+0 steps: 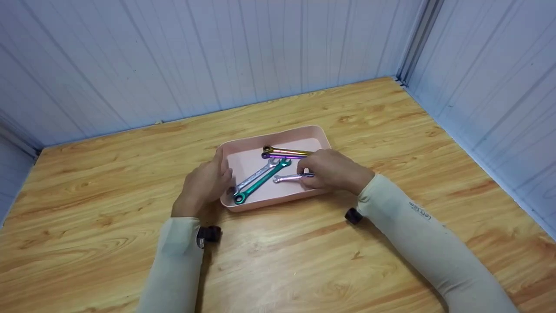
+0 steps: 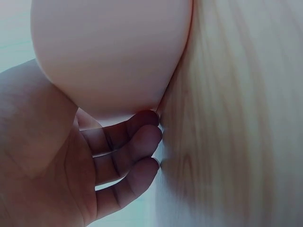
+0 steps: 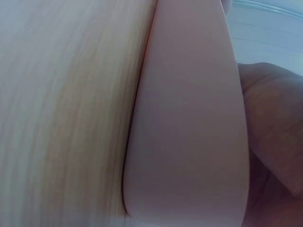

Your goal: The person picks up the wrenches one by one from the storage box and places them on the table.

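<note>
A shallow pink tray [image 1: 273,202] sits on the wood-grain table. My left hand [image 1: 203,182] grips its left end, the thumb over the rim and the fingers curled against the outer wall, as the left wrist view shows. Inside the tray's right half, my right hand [image 1: 334,170] pinches a small silver wrench [image 1: 287,178], whose far end is hidden by the fingers. A green wrench [image 1: 262,181] and a larger silver wrench [image 1: 253,176] lie slanted side by side at left. Behind them lie a gold wrench [image 1: 289,151] and a purple wrench [image 1: 282,156], partly covered by the right hand.
The table [image 1: 278,261] stretches around the tray on all sides. A white panelled wall [image 1: 260,52] rises along its back edge, and another wall [image 1: 491,87] stands along the right. In the right wrist view the tray's outer wall [image 3: 189,118] blocks sight of the wrenches.
</note>
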